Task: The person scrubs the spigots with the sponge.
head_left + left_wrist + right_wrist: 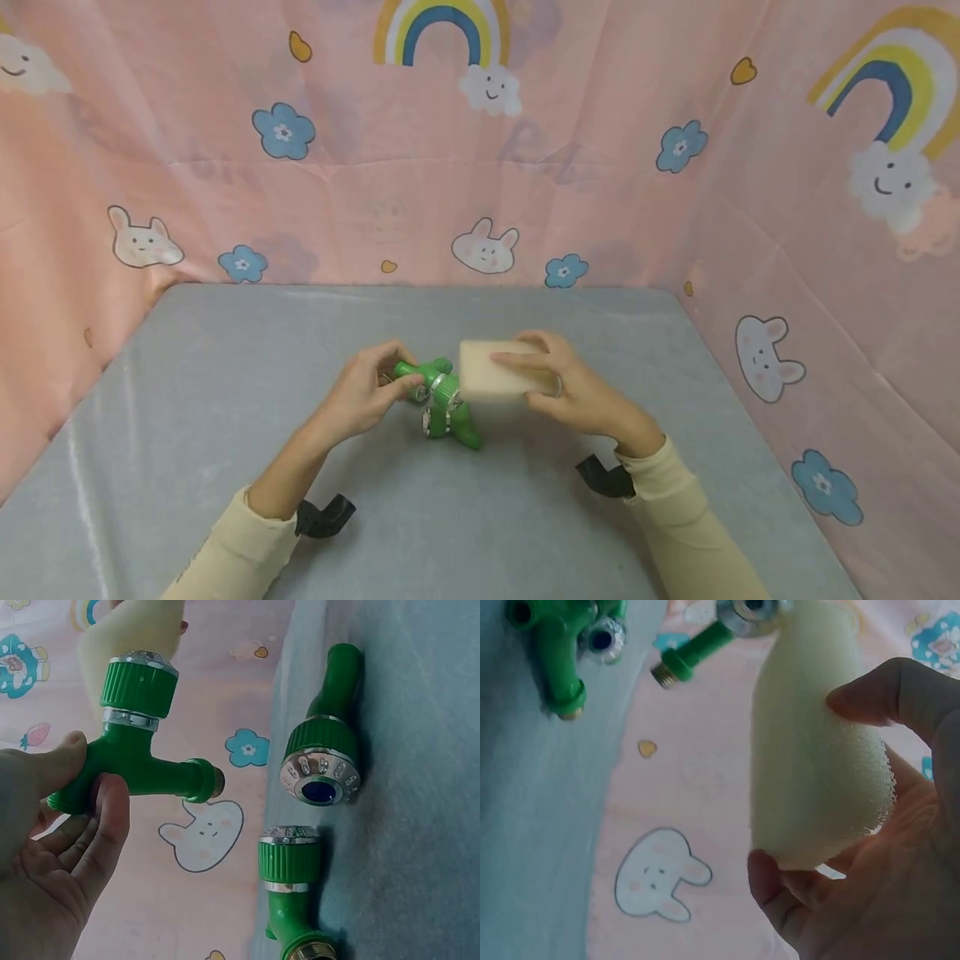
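My left hand (367, 392) pinches a green plastic tap (131, 761) by its spout end, between thumb and fingers, raised above the table. The tap has a ribbed knob with a silvery cap and a brass-threaded inlet. In my right hand (573, 387) is a cream sponge block (810, 757), gripped between thumb and fingers. The sponge's end is right at the tap's knob; whether they touch, I cannot tell. Below, two more green taps lie on the table, one (322, 742) with its capped knob toward the left wrist camera, the other (289, 859) beside it.
A grey cloth covers the table (465, 533). Behind it and at the sides hangs a pink curtain (345, 208) printed with rainbows, rabbits and flowers. Black curved pieces, one (326, 517) by the left cuff and one (603, 479) by the right, jut from the sleeves.
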Action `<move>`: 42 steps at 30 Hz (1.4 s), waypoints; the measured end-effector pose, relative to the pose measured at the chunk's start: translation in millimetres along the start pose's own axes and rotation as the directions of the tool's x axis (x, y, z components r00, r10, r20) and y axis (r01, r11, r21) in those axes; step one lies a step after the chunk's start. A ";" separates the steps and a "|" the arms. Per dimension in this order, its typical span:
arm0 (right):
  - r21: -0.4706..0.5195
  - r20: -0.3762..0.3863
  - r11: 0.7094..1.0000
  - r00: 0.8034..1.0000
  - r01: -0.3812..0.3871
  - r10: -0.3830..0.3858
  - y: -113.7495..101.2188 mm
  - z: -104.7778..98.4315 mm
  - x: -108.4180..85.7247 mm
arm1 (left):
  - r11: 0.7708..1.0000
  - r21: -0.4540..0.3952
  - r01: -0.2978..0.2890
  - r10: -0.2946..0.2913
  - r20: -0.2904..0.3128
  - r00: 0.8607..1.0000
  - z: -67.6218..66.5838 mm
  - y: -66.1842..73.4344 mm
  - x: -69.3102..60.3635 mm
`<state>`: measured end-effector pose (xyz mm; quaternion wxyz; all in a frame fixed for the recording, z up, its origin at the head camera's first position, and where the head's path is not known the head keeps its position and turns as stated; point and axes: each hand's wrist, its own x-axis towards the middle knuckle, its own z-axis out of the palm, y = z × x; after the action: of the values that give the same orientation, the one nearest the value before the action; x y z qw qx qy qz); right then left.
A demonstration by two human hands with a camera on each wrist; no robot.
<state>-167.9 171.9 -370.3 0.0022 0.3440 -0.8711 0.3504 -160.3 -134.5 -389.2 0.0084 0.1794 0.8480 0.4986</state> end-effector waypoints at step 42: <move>-0.136 -0.051 0.985 0.994 -0.102 0.096 27.5 10.3 10.0 | 0.974 0.026 0.226 -0.227 0.031 0.973 -58.0 -50.1 3.8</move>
<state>-189.6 173.9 -392.4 0.0277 0.2915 -0.9091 0.2963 -189.9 -204.2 -401.9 0.0775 0.0898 0.8683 0.4817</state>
